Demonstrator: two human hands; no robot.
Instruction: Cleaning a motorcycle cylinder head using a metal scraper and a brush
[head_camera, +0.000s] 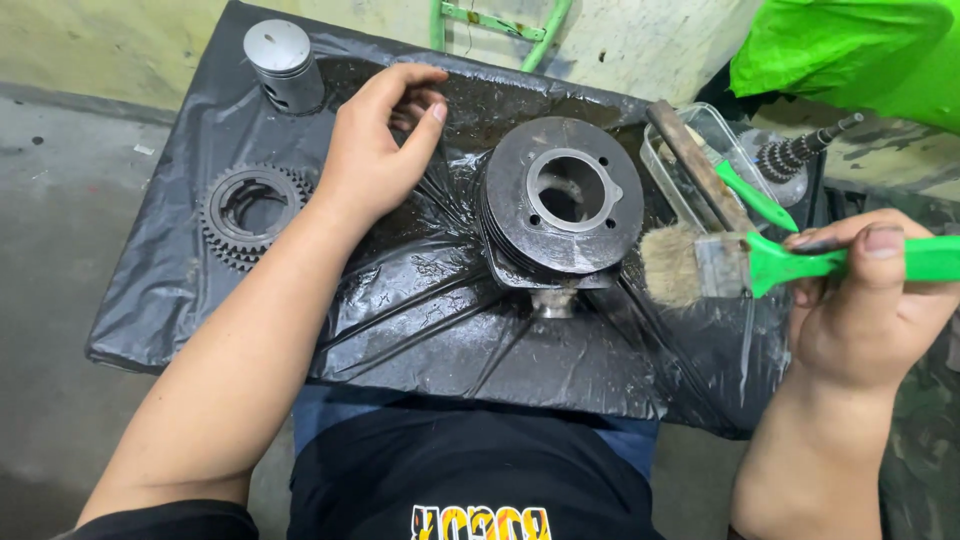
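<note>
Black plastic sheeting covers a small work surface set against a pale wall, and near its middle sits a dark finned engine cylinder, bore facing up, its round opening showing a lighter metal ring. Just to the right of the cylinder, the right hand is closed firmly around the green handle of a paintbrush, thumb pressed along the top; the pale bristles point toward the cylinder and stop just beside its fins, whether touching cannot be told. To the left of the cylinder, the left hand rests on the sheeting with fingers loosely curled and parted, gripping nothing. Farther left of the cylinder lies a toothed gear, and beyond it stands a silver piston. Right of the cylinder, behind the brush, a clear plastic tray holds a second green-handled brush, with a geared shaft beside it.
</note>
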